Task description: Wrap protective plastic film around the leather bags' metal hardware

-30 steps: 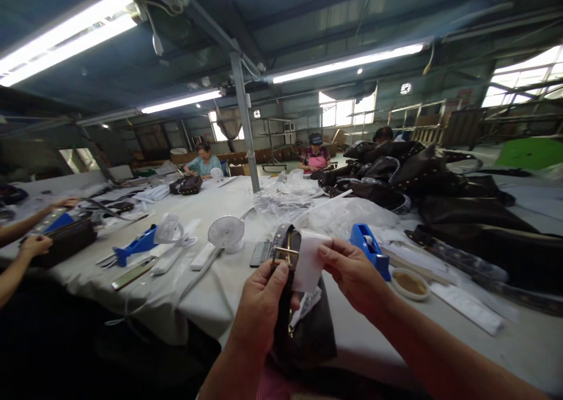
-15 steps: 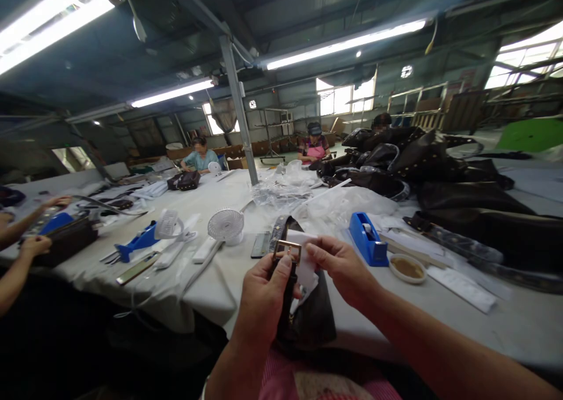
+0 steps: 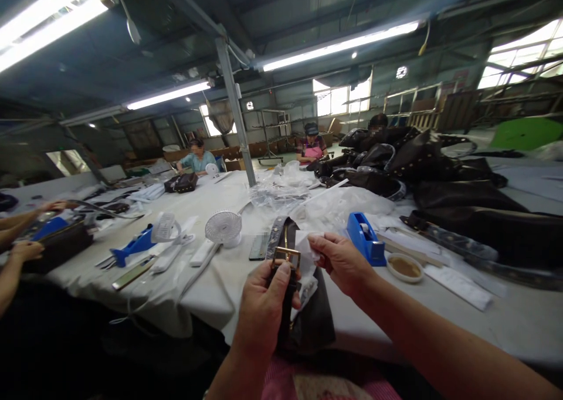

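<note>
Showing just below mid-frame, the dark strap (image 3: 285, 313) seems soft and bendable, best held beside its stiff gold buckle (image 3: 287, 251), where the left hand (image 3: 264, 297) grips it while the right hand (image 3: 342, 260) pinches flimsy white paper (image 3: 302, 244).

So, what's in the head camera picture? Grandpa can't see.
A person's left hand grips a dark strap at its gold buckle; the right hand pinches a white sheet. On the table stand a blue tape dispenser and a white fan.

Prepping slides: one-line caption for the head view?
Left hand grips a dark strap by its gold-toned buckle while the right hand pinches a white sheet at a cluttered worktable.
</note>
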Available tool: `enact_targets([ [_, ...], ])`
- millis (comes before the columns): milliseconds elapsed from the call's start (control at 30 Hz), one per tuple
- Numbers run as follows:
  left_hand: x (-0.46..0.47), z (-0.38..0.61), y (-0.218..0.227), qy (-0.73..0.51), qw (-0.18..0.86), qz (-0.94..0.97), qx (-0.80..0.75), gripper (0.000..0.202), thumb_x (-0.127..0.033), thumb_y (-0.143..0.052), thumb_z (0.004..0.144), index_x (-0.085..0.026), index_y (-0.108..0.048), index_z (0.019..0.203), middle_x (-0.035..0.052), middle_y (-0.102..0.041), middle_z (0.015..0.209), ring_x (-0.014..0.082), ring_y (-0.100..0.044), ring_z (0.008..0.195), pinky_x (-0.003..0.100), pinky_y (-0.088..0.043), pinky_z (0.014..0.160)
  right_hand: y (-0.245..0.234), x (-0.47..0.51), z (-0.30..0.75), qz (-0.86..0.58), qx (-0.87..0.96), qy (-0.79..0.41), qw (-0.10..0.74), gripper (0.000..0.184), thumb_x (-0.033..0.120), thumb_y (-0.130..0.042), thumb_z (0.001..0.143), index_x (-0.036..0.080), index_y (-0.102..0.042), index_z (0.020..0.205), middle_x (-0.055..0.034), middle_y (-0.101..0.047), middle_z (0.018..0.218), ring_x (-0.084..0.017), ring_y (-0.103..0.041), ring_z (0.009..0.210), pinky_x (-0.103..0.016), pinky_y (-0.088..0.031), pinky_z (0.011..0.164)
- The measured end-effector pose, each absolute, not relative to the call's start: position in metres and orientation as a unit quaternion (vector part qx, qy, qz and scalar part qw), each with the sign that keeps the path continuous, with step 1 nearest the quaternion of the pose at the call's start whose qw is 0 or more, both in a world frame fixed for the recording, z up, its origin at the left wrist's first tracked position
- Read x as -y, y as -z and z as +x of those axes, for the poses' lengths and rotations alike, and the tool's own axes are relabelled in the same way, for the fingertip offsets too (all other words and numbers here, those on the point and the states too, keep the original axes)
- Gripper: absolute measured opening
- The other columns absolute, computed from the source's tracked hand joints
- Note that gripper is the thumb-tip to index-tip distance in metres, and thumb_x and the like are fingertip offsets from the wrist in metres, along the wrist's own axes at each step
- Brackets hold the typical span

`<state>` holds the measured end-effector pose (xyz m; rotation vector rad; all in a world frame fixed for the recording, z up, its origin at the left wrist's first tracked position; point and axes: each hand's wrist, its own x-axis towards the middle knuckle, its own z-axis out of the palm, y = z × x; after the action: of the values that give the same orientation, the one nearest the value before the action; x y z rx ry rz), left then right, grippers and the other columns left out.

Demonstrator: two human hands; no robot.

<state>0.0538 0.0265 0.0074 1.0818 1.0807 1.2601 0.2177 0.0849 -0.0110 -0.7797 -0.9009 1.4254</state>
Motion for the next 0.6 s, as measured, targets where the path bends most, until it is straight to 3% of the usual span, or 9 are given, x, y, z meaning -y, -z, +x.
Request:
enact_targets([
  [600,-0.018,0.061,0.002,-0.547,0.468,0.495,-0.486,0.038,-0.056,-0.062,0.087,-0.018,-0.067,0.087,-0.0015,-0.061,0.053,0.0097,-0.049,0.042,0.019,-0.037,0.041,0.012,-0.068,0.195,-0.328,0.374,-0.619,0.608,0.039,0.051,-0.079,0.076,0.017,-0.062,0.067,0.0034,-0.052,0.055,-0.01,-0.041,0.052,-0.025,-0.03,0.05],
])
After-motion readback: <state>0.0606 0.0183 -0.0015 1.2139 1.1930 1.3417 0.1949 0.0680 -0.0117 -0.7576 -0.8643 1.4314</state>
